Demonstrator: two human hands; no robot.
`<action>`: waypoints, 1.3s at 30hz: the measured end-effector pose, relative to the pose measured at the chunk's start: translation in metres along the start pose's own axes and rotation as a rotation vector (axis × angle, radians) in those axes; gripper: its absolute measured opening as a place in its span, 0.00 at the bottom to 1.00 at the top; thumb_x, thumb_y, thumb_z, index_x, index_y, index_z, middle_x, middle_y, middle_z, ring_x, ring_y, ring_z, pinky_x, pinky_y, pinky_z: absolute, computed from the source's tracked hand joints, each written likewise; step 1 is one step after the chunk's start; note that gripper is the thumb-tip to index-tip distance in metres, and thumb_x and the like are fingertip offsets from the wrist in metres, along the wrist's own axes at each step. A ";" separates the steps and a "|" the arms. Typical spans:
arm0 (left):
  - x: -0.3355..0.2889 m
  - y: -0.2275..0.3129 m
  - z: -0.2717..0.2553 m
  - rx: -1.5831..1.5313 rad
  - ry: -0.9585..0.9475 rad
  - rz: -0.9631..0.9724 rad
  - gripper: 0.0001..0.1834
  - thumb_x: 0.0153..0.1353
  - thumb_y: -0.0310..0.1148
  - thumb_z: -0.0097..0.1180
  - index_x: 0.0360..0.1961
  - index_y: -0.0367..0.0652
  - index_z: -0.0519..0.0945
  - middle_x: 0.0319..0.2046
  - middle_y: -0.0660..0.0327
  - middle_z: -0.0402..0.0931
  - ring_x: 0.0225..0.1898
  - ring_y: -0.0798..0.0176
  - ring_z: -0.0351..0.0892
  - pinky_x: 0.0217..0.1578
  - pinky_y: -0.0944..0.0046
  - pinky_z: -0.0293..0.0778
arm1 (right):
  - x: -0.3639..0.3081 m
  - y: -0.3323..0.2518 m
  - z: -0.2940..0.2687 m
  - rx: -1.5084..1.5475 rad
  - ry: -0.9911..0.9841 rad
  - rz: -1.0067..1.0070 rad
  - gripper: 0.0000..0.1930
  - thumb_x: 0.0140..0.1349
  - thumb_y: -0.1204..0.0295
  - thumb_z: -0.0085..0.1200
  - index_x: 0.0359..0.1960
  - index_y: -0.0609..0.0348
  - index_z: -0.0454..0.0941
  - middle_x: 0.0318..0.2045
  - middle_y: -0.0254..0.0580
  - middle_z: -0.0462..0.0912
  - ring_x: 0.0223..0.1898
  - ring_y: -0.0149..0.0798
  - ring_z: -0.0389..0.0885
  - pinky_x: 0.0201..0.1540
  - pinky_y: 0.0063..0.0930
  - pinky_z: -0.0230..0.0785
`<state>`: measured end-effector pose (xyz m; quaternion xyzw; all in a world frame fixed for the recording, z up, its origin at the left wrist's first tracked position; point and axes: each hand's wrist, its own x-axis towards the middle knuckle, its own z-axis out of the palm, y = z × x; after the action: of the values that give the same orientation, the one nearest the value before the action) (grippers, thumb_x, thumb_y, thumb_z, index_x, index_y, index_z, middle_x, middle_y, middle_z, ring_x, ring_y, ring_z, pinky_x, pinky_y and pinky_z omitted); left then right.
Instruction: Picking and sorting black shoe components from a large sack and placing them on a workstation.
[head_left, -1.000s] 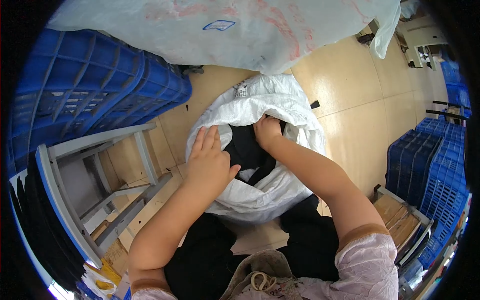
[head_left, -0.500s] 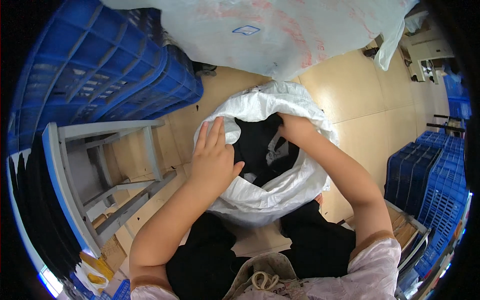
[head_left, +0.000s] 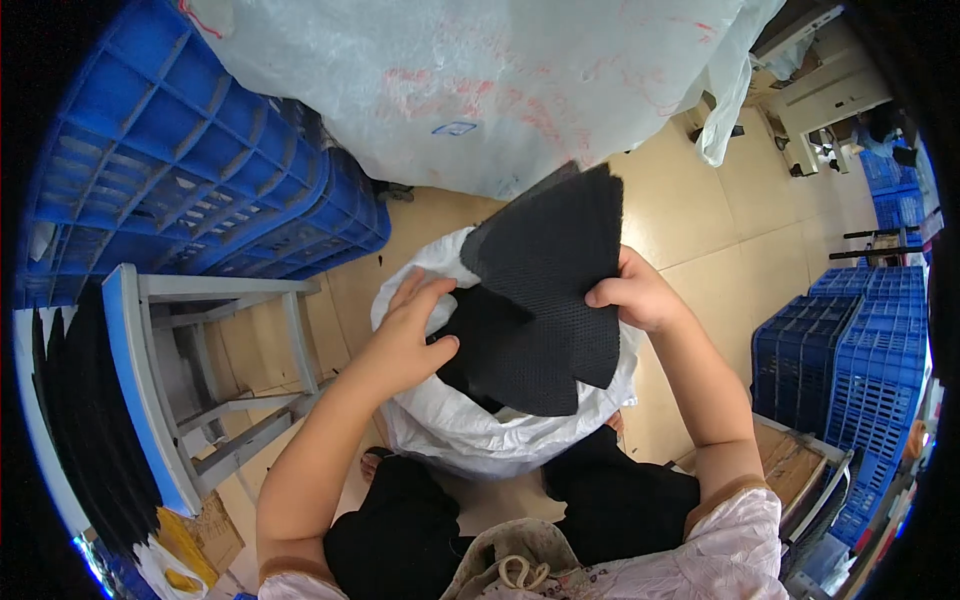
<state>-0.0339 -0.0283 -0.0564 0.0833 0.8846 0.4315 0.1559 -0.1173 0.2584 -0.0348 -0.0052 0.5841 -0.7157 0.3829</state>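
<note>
A white woven sack (head_left: 480, 445) stands between my knees with its mouth rolled outward. Above it, my right hand (head_left: 645, 292) grips the right edge of a black mesh fabric piece (head_left: 560, 290), thumb on top and fingers behind. Notches cut into the outline of the fabric show along its lower edge. Its lower left part overlaps the sack's opening, where more black material (head_left: 465, 345) lies in shadow. At the left rim rests my left hand (head_left: 410, 335), fingers apart over the white edge and holding nothing.
Blue plastic crates (head_left: 220, 190) are stacked at the upper left, beside a grey stool frame (head_left: 215, 290). A large filled translucent plastic bag (head_left: 480, 90) bulges at the far side. More blue crates (head_left: 840, 350) stand at the right. Black strips (head_left: 85, 430) hang at the left edge.
My right hand has come up out of the sack to the right, bringing the black fabric piece with it. My left hand stays at the left rim. The view has shifted slightly.
</note>
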 end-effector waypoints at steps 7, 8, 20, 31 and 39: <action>0.000 0.005 -0.008 -0.459 0.127 -0.159 0.28 0.57 0.40 0.56 0.57 0.41 0.64 0.57 0.51 0.65 0.58 0.58 0.65 0.50 0.61 0.66 | 0.005 -0.006 0.015 0.370 -0.049 -0.045 0.27 0.43 0.81 0.45 0.51 0.70 0.66 0.46 0.51 0.75 0.43 0.42 0.77 0.51 0.31 0.68; 0.007 0.019 -0.027 -0.312 -0.176 -0.363 0.28 0.60 0.43 0.52 0.57 0.41 0.63 0.58 0.52 0.63 0.57 0.60 0.65 0.51 0.60 0.65 | 0.004 -0.005 0.013 0.452 -0.015 -0.017 0.26 0.43 0.79 0.45 0.50 0.72 0.67 0.45 0.53 0.75 0.44 0.45 0.77 0.52 0.35 0.68; -0.017 0.049 -0.013 -1.446 -0.216 0.056 0.27 0.59 0.30 0.55 0.57 0.37 0.61 0.52 0.50 0.69 0.53 0.55 0.71 0.52 0.58 0.68 | -0.011 0.007 0.048 0.774 -0.022 0.163 0.26 0.48 0.70 0.43 0.50 0.73 0.66 0.46 0.57 0.76 0.46 0.49 0.77 0.54 0.39 0.68; -0.027 0.070 -0.005 -1.364 -0.029 -0.223 0.12 0.59 0.31 0.56 0.40 0.40 0.70 0.39 0.61 0.74 0.43 0.66 0.76 0.39 0.65 0.76 | -0.004 0.023 0.063 0.673 0.033 0.211 0.28 0.48 0.66 0.43 0.51 0.72 0.66 0.45 0.58 0.76 0.44 0.49 0.78 0.51 0.43 0.71; -0.025 0.072 -0.008 -1.325 -0.027 -0.239 0.11 0.59 0.33 0.57 0.38 0.40 0.70 0.38 0.62 0.75 0.42 0.66 0.76 0.37 0.66 0.76 | -0.003 0.021 0.065 0.708 -0.028 0.236 0.27 0.48 0.67 0.44 0.49 0.72 0.67 0.42 0.56 0.77 0.41 0.47 0.79 0.49 0.40 0.73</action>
<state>-0.0124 0.0034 0.0105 -0.1232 0.4339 0.8618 0.2320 -0.0741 0.2053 -0.0308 0.1848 0.2916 -0.8242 0.4488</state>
